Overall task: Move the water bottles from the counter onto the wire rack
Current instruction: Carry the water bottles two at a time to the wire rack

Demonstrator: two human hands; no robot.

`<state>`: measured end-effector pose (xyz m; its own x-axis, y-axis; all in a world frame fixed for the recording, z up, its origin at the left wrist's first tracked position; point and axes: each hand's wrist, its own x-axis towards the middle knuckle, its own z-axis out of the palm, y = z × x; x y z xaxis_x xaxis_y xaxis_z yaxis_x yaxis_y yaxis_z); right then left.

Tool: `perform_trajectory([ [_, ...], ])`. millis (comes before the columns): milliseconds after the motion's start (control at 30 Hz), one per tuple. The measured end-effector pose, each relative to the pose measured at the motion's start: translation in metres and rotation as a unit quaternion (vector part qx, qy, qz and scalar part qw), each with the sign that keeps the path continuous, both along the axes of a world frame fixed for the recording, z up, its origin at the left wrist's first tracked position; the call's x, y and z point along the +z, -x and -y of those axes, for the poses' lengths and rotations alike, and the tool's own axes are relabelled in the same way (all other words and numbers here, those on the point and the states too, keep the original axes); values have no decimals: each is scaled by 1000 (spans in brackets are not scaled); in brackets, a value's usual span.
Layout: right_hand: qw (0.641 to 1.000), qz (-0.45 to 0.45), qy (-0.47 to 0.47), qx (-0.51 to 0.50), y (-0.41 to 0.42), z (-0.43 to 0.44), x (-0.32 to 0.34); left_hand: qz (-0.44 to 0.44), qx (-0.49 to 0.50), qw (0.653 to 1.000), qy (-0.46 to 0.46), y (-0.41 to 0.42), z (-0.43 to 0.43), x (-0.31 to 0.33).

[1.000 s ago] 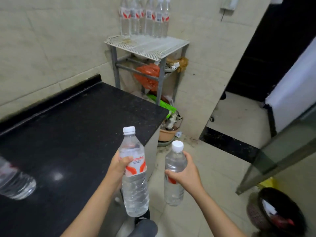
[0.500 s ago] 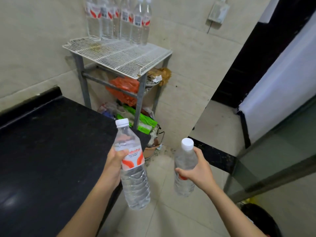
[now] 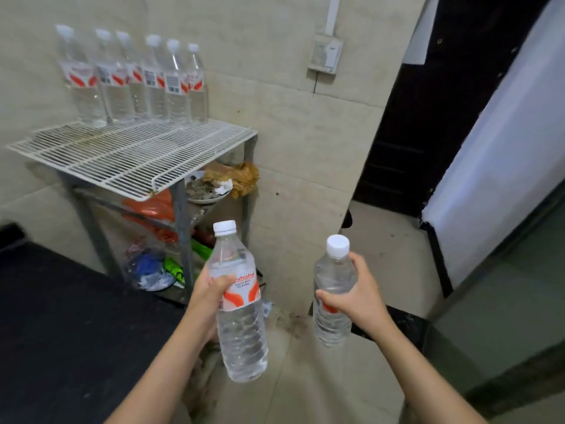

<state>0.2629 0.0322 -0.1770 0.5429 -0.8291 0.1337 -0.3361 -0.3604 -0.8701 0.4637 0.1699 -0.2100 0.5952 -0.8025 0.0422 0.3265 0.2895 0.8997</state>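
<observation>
My left hand [image 3: 208, 298] hides its own fingers behind the left bottle [image 3: 241, 332], and my thumb covers the start of the label's word. My right hand [image 3: 357, 295] hides nearly all of the right bottle [image 3: 334, 270]'s label. Up and left of both hands, the bottles on the wire rack [image 3: 137, 87] are blurred, and their print is unreadable.

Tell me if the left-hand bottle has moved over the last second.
Yes. The left hand has carried its bottle past the end of the black counter and closer to the wire rack.
</observation>
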Motion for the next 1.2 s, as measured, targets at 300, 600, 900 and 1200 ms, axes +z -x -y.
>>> perform_trajectory([
  [300, 993, 80, 36, 78, -54, 103, 50, 81, 111, 988, 76, -37, 58, 69],
  [600, 963, 197, 49, 179, -192, 165, 107, 188, 257, 925, 206, -162, 75, 141],
  [900, 950, 186, 114, 223, -360, 229, 154, 213, 376, 882, 185, -336, 111, 163],
  [1200, 934, 164, 44, 316, -515, 225, 162, 189, 429, 878, 93, -441, 134, 150],
])
